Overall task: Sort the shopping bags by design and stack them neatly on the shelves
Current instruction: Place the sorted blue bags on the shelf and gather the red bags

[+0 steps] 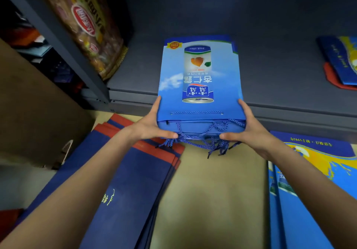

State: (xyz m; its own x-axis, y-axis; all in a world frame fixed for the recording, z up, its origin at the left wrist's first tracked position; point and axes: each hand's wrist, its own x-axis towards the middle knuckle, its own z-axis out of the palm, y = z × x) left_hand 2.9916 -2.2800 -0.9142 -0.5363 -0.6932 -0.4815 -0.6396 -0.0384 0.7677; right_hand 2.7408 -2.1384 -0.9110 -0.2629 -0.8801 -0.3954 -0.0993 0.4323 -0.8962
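Note:
A stack of light blue shopping bags point(201, 82) printed with a drink can lies flat, its far end on the grey shelf point(280, 71) and its near end past the shelf edge. Blue cord handles hang from the near end. My left hand point(154, 123) grips the stack's near left corner, thumb along the front edge. My right hand point(245, 127) grips the near right corner the same way. A pile of navy bags with red bands point(123, 171) lies on the floor at lower left. Blue and yellow bags point(313, 162) lie at lower right.
A brown and gold bag point(90, 24) leans upright at the shelf's left end, beside the grey upright post point(63, 42). Another blue and yellow bag over a red one point(342, 63) lies at the shelf's right. Brown cardboard point(210, 200) covers the floor between the piles.

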